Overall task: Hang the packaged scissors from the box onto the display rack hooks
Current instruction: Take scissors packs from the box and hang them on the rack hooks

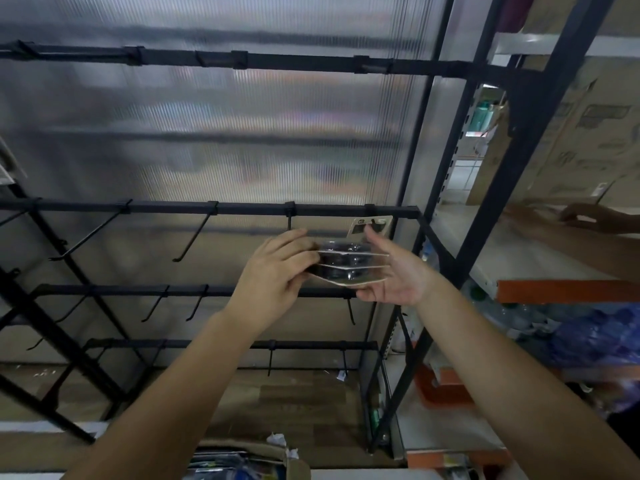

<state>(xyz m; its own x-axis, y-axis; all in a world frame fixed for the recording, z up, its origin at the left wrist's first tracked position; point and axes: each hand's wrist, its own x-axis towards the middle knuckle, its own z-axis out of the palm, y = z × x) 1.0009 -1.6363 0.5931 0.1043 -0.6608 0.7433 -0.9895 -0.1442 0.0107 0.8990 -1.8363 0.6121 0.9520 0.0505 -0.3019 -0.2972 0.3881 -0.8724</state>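
A small stack of packaged scissors (349, 264) is held between both hands in front of the black display rack (207, 207). My left hand (277, 271) grips the stack's left side with curled fingers. My right hand (394, 271) lies flat against the stack's right side, fingers straight and reaching up to the top card (370, 225). That card's hang hole sits at the rightmost hook on the rack's middle bar. The open cardboard box (242, 459) with more packages is at the bottom edge.
Several bare hooks (194, 237) stick out from the rack's bars to the left and below. A ribbed translucent panel backs the rack. Metal shelving (519, 285) with goods stands at the right, where another person's hand (588, 220) rests on a shelf.
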